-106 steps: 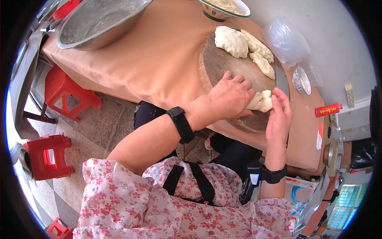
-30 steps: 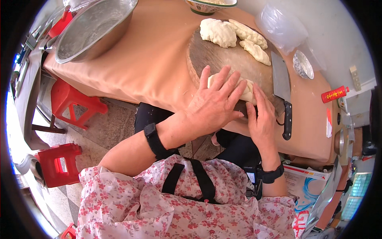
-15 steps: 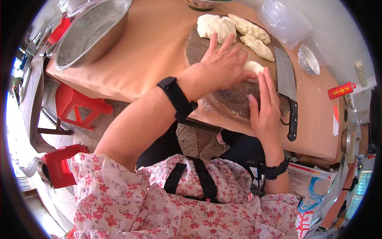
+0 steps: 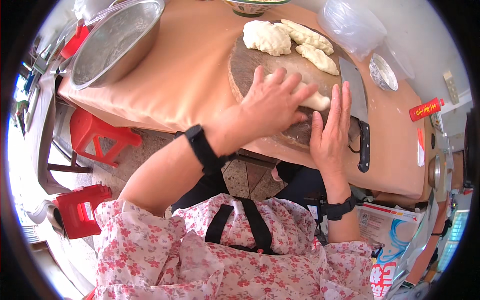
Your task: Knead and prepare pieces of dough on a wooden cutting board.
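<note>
A roll of pale dough [image 4: 316,101] lies on the round wooden board [image 4: 241,75], partly hidden by my left hand [image 4: 278,100]. The fingers of that hand are spread and rest over the dough. At the roll's right end stands my right hand [image 4: 332,125], fingers stretched out, its fingertips close beside the dough. A rounded lump of dough [image 4: 267,38] and two long dough pieces, one farther back [image 4: 309,36] and one nearer [image 4: 318,59], sit at the far side of the board. A cleaver [image 4: 356,95] with a black handle lies along the board's right edge.
A large metal basin [image 4: 117,42] stands at the left of the table [image 4: 190,75]. A patterned bowl [image 4: 256,7] is at the back, a small bowl [image 4: 383,72] and a plastic bag [image 4: 352,27] at the right. Red stools [image 4: 97,132] stand on the floor at left.
My left hand has drawn back toward me and slightly left along the dough roll, uncovering more of its right end. My right hand has shifted slightly.
</note>
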Demonstrator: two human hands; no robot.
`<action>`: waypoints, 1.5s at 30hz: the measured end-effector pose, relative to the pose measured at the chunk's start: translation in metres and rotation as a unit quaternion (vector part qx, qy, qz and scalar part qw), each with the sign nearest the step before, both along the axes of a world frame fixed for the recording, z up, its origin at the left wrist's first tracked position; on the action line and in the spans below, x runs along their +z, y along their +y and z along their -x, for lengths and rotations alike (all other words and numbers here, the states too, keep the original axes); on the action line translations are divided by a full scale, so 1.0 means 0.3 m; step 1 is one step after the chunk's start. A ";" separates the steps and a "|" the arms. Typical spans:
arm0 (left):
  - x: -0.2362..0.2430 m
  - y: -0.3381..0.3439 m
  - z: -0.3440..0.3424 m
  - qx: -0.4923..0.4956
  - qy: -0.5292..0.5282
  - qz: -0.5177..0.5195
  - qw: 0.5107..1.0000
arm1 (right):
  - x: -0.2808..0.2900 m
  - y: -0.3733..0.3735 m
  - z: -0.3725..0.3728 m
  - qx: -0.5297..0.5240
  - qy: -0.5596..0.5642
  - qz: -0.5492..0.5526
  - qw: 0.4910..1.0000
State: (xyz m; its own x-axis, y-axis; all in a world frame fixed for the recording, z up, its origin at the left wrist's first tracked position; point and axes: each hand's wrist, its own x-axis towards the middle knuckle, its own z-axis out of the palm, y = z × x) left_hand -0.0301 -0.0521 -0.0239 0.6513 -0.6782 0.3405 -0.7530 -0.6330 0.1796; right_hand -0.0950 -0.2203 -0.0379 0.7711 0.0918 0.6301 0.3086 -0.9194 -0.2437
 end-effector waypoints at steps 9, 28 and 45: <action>-0.013 -0.011 0.040 -0.012 -0.053 0.009 0.998 | -0.021 -0.007 0.010 0.004 -0.053 -0.037 0.998; 0.103 -0.066 -0.123 -0.014 0.117 -0.159 0.980 | -0.017 -0.001 0.004 -0.014 -0.050 -0.008 0.999; -0.071 0.079 0.217 -0.065 -0.024 0.053 0.996 | -0.036 0.002 0.119 0.103 0.031 0.018 0.994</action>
State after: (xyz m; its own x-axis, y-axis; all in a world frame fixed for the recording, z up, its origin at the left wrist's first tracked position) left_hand -0.0951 -0.0282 -0.0453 0.5421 -0.7136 0.4438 -0.8363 -0.5096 0.2022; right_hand -0.1307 -0.2199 -0.0486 0.7703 0.2734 0.5762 0.4770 -0.8467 -0.2359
